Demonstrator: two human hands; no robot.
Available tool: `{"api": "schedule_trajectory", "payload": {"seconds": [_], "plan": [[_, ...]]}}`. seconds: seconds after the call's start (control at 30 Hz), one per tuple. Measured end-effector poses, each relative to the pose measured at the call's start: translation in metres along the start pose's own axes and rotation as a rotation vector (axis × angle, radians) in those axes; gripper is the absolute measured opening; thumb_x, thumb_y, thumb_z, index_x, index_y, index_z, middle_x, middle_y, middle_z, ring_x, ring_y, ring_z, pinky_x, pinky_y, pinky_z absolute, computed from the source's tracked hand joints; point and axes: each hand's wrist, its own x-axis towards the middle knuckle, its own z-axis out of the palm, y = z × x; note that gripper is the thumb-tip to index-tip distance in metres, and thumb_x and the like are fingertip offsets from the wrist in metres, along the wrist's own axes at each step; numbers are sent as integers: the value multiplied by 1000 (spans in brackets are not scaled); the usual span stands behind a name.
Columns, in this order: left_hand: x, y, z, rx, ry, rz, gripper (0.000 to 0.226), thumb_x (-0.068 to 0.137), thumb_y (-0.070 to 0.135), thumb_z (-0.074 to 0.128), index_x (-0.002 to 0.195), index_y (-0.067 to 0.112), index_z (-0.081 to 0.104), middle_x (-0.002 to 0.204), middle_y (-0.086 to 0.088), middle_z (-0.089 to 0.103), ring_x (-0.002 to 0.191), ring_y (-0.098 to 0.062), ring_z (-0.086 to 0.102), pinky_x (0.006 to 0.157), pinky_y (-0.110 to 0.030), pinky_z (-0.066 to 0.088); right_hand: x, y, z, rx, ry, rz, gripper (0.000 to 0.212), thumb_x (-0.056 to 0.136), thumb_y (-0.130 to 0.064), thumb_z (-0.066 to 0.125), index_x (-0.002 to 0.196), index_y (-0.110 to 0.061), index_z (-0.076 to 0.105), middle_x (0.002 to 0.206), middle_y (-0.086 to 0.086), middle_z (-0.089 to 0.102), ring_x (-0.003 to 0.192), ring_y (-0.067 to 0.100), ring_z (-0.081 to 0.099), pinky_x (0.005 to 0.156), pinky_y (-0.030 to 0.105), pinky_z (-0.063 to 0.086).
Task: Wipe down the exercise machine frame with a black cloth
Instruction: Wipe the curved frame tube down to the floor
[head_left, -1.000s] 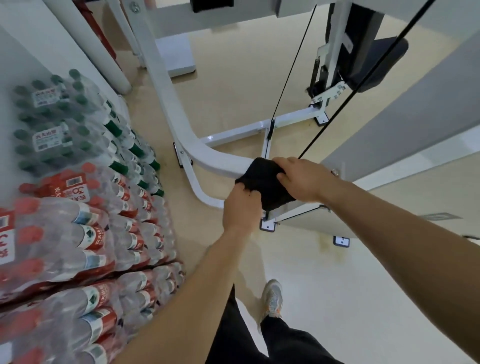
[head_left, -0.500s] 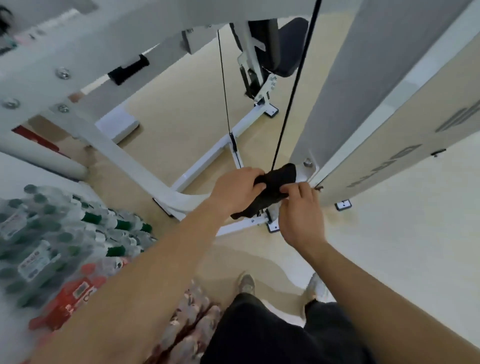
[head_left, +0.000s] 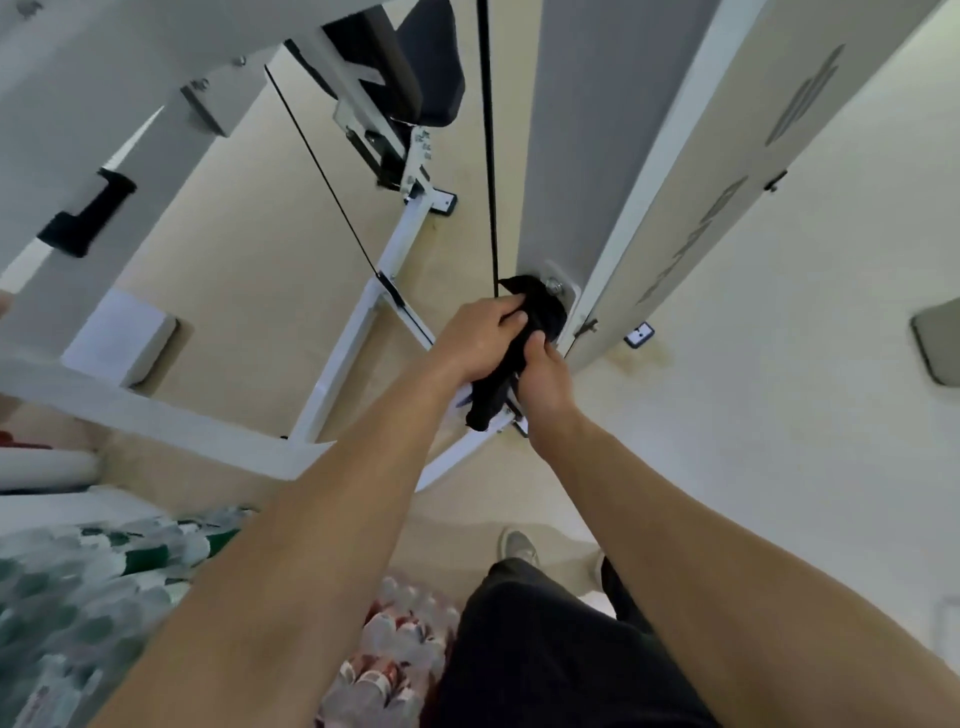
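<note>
The black cloth (head_left: 543, 312) is judged light, soft and limp; it can be crushed or spread without harm, and little slip is expected on painted metal. It is best taken by its bunched middle, so that a thick pad lies between fingers and metal; the loose end is best gathered in, away from the cable (head_left: 488, 156) that runs down at 12 o'clock of the cloth.

The cloth is held at the foot of the grey frame upright (head_left: 566, 130), touching the bolted plate (head_left: 566, 293) at its 3 o'clock side; whether the bolt itself is covered cannot be told. The left grip (head_left: 480, 338) is curled round the upper bunch, its fingers pressed into the fabric; the right grip (head_left: 545, 382), at 5 o'clock of the left, is closed on the lower part, the thumb laid on the fabric.

The cloth is seen as plain matt black, unpatterned and creased; it is wadded rather than folded, and a narrow tail hangs toward 7 o'clock below the grips. A white floor bar (head_left: 358, 353) lies at 9 o'clock of the grips; packed bottles (head_left: 78, 597) are stacked at 7 o'clock of the view.
</note>
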Motion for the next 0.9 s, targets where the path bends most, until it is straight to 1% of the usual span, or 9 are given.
{"api": "schedule_trajectory", "payload": {"seconds": [0.07, 0.13, 0.27, 0.33, 0.4, 0.57, 0.67, 0.8, 0.9], "plan": [[0, -3, -1, 25, -15, 27, 35, 105, 25, 43, 134, 23, 61, 120, -3, 68, 109, -22, 62, 83, -26, 40, 2, -6, 5, -36, 83, 9, 46, 106, -40, 29, 140, -17, 49, 110, -6, 62, 99, 9, 59, 78, 25, 45], [-6, -11, -10, 102, -56, 71, 31, 105, 22, 42, 124, 21, 67, 106, -2, 70, 99, -22, 63, 76, -29, 42, -2, -4, 11, -133, 121, 2, 45, 106, -38, 27, 143, -17, 41, 116, -2, 59, 106, 18, 56, 88, 33, 45], [-28, -35, -21, 161, -126, 23, 32, 106, 21, 38, 118, 20, 69, 104, -3, 72, 95, -20, 64, 87, -38, 51, -18, 11, 28, -231, 78, 47, 45, 106, -37, 28, 141, -15, 42, 127, 8, 60, 115, 27, 56, 101, 45, 45], [-28, -35, -18, 174, -92, 6, 31, 105, 20, 38, 110, 17, 69, 100, -4, 71, 93, -22, 64, 86, -39, 51, -20, 11, 31, -250, 72, 74, 40, 105, -35, 29, 128, -12, 53, 106, 7, 64, 96, 23, 61, 82, 38, 49], [-20, -24, -13, 166, -50, 14, 29, 104, 18, 39, 104, 14, 68, 95, -5, 70, 91, -24, 64, 82, -39, 50, -12, 2, 27, -227, 94, 88, 36, 105, -33, 30, 103, -12, 59, 82, 2, 59, 73, 17, 54, 63, 32, 40], [0, 3, 0, 168, 2, 64, 30, 106, 20, 37, 118, 14, 63, 105, -11, 70, 95, -29, 62, 84, -43, 49, 19, -25, 0, -229, 210, 21, 31, 104, -26, 35, 104, -6, 59, 77, 2, 53, 73, 20, 50, 69, 33, 39], [-5, 5, 1, 176, 10, 75, 29, 106, 20, 36, 120, 16, 62, 100, -9, 70, 90, -28, 63, 78, -40, 50, 14, -21, 3, -273, 207, 31, 35, 105, -30, 31, 113, -7, 57, 84, 2, 58, 73, 16, 53, 65, 32, 39], [-34, -23, -15, 204, -54, 50, 29, 105, 21, 37, 110, 20, 66, 92, -1, 69, 86, -20, 62, 73, -31, 46, -10, 6, 23, -315, 114, 55, 41, 106, -36, 27, 127, -9, 50, 104, 5, 63, 90, 18, 59, 70, 32, 43], [-65, -47, -28, 202, -103, 7, 34, 105, 24, 38, 83, 38, 59, 79, 9, 63, 78, -17, 59, 70, -32, 45, -27, 19, 44, -337, 42, 101, 43, 106, -35, 30, 130, -3, 45, 122, 16, 60, 108, 30, 58, 83, 37, 43]]}}
